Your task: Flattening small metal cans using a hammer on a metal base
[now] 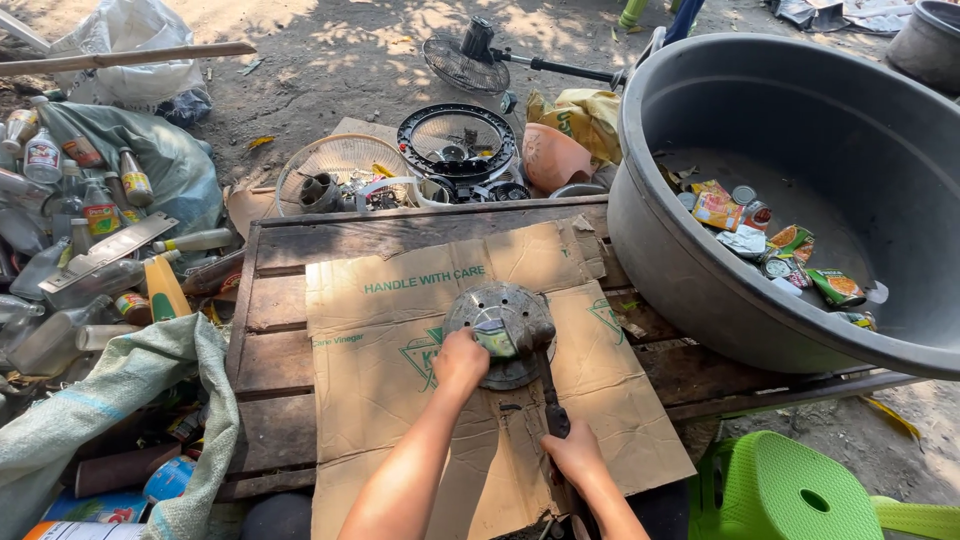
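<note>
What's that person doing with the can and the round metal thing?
A person kneels over flattened cardboard on a wooden pallet. Their left hand holds a small can on a round metal plate, and their right hand grips a dark hammer resting against it. A big grey tub beside them holds flattened cans.

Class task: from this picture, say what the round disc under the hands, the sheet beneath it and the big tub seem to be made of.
Round disc: apparently metal, dull grey and worn, with small holes; the left hand steadies it.
Sheet: brown corrugated cardboard, creased, with torn edges.
Big tub: probably moulded plastic, matt grey, with a smooth rolled rim.
</note>
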